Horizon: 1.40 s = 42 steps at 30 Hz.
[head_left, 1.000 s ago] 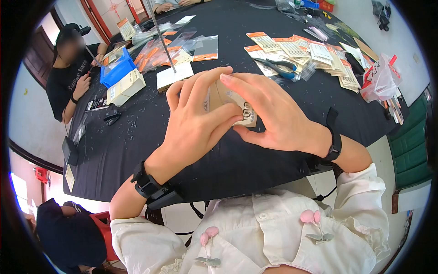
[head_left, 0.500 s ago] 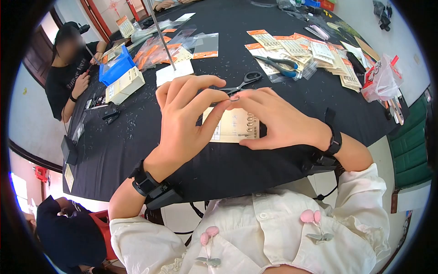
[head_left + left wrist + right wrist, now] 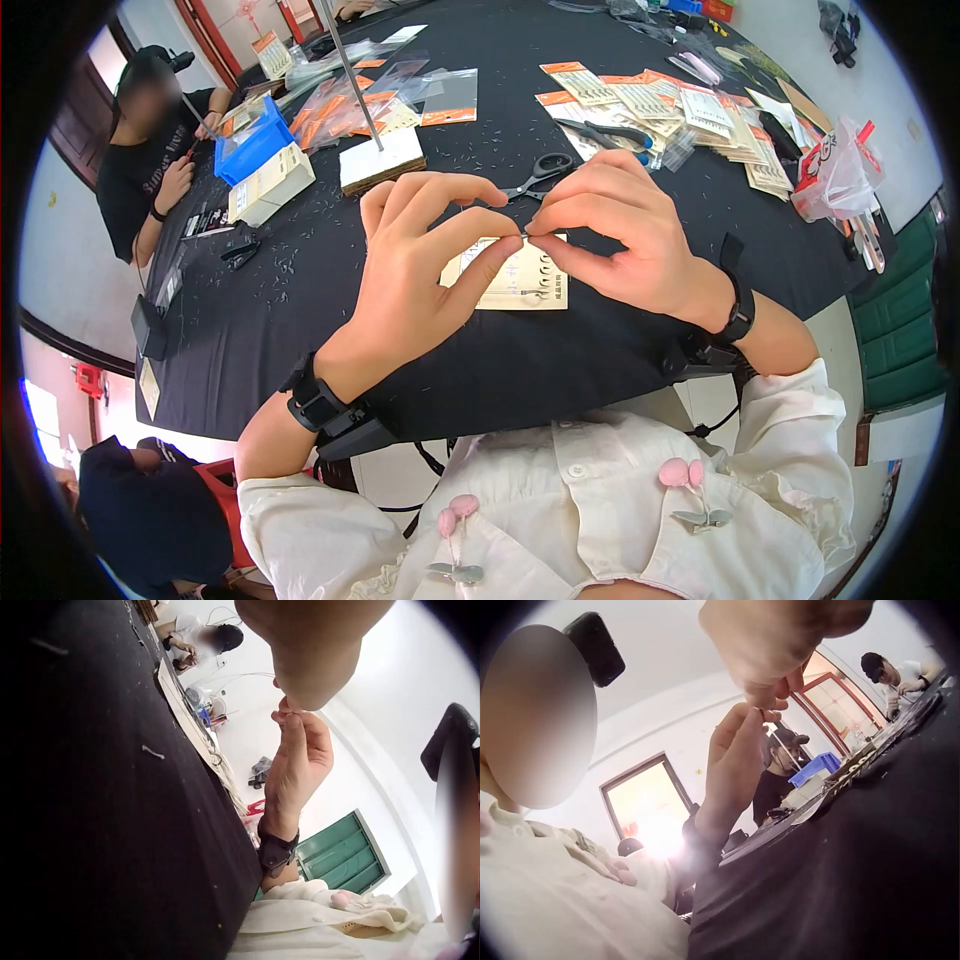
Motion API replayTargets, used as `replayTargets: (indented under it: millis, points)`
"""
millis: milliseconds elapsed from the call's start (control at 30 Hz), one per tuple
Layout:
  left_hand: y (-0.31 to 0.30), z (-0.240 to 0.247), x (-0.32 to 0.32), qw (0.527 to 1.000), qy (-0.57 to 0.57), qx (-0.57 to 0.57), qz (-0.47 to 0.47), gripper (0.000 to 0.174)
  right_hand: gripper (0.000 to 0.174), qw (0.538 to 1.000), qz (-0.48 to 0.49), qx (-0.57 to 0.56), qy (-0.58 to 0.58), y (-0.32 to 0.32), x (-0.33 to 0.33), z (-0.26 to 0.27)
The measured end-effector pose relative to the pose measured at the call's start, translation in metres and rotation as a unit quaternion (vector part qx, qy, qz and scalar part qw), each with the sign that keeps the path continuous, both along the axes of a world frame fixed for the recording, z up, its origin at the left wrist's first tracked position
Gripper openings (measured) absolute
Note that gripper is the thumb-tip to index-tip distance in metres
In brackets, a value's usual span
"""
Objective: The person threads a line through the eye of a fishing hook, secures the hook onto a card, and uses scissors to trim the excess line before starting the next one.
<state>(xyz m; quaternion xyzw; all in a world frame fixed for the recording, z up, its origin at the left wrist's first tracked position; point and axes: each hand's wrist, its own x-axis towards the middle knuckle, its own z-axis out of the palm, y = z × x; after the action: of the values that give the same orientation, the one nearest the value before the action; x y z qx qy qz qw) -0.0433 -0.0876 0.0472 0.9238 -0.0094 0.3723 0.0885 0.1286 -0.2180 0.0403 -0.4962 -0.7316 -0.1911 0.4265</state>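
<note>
Thumb and forefinger of my left hand (image 3: 415, 260) pinch one end of a small, thin dark piece (image 3: 525, 236), just above a card. My right hand (image 3: 630, 235) pinches the other end, the two sets of fingertips almost meeting. The fingers hide most of the piece, so I cannot tell its kind. Below lies a cream printed card (image 3: 500, 298) bearing a row of dark curled loops (image 3: 546, 268) near its right edge. In the left wrist view the right hand (image 3: 296, 765) is raised above the table; the right wrist view shows the left hand (image 3: 735, 754) likewise.
Scissors (image 3: 545, 170) lie behind the card, pliers (image 3: 610, 135) farther right by a pile of orange-topped cards (image 3: 640, 98). A metal rod stands on a white-topped block (image 3: 385, 160). A blue bin (image 3: 250, 145) is at left, near another person. Dark clippings dot the black cloth (image 3: 330, 330).
My hands have lowered and drawn slightly apart, uncovering the scissors and more of the card. The right hand's fingers have lifted from the card's edge, and both hands now pinch the small piece.
</note>
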Motion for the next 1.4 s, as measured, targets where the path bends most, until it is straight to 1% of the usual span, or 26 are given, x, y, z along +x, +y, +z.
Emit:
replayTargets:
  millis: [267, 433, 567, 867, 933, 1133, 1400]
  points:
    - [0.0003, 0.0006, 0.0000, 1.000, 0.000, -0.011, 0.009, 0.015, 0.018, 1.000, -0.008, -0.008, 0.008, 0.0003, 0.0007, -0.0007]
    - [0.0006, 0.0021, -0.0008, 1.000, -0.006, 0.004, -0.002, 0.021, 0.018, 1.000, -0.014, -0.022, 0.005, -0.0006, -0.0008, 0.0005]
    - [0.0014, 0.0007, 0.0000, 1.000, -0.015, 0.016, -0.006, 0.022, 0.017, 0.999, -0.013, -0.029, 0.011, -0.0005, -0.0009, -0.0008]
    - [-0.0001, 0.0001, -0.0003, 1.000, -0.008, 0.012, -0.006, 0.019, 0.017, 0.999, 0.002, -0.037, 0.014, -0.0004, -0.0008, -0.0017]
    - [-0.0008, 0.0002, -0.0007, 1.000, 0.006, -0.012, -0.014, 0.015, 0.017, 0.999, 0.010, -0.033, 0.007, 0.0001, -0.0005, -0.0025]
    - [0.0006, -0.0044, 0.0005, 0.997, 0.025, -0.066, -0.031, 0.012, 0.018, 1.000, 0.005, -0.025, -0.018, 0.0003, -0.0013, -0.0029]
    - [0.0018, -0.0037, 0.0008, 0.996, 0.018, -0.084, -0.035, 0.011, 0.019, 1.000, 0.006, -0.028, 0.003, -0.0002, -0.0005, -0.0028]
